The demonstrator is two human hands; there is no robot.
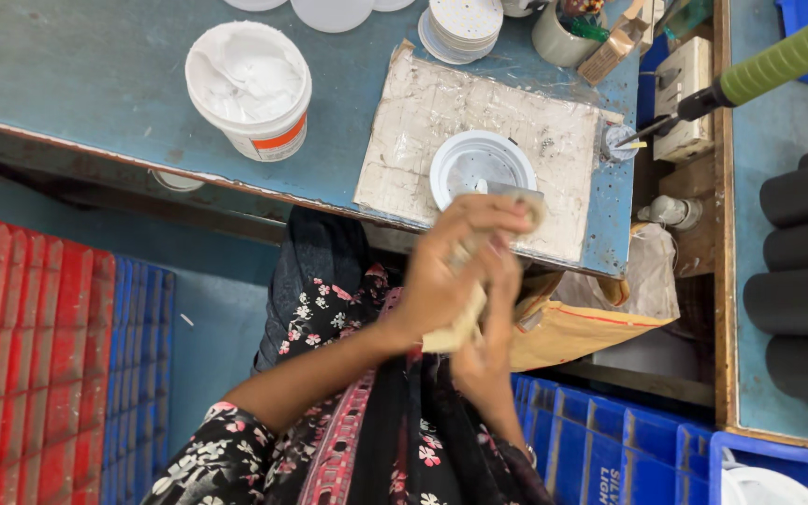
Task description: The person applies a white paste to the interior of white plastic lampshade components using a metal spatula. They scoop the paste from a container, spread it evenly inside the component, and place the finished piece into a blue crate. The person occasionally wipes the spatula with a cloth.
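Head view: both hands (blurred) around a half-hidden scraper (479,281).

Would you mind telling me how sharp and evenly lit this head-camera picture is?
In the head view, light is soft and even, with no harsh glare; the white tub and the blue table look sharp; the left hand and right hand are slightly motion-blurred; the edges bow a little from the wide lens.

One head-worn view looks steeply down from close above onto the near edge of the blue-painted worktop (95,84), the person's lap and hands (465,281).
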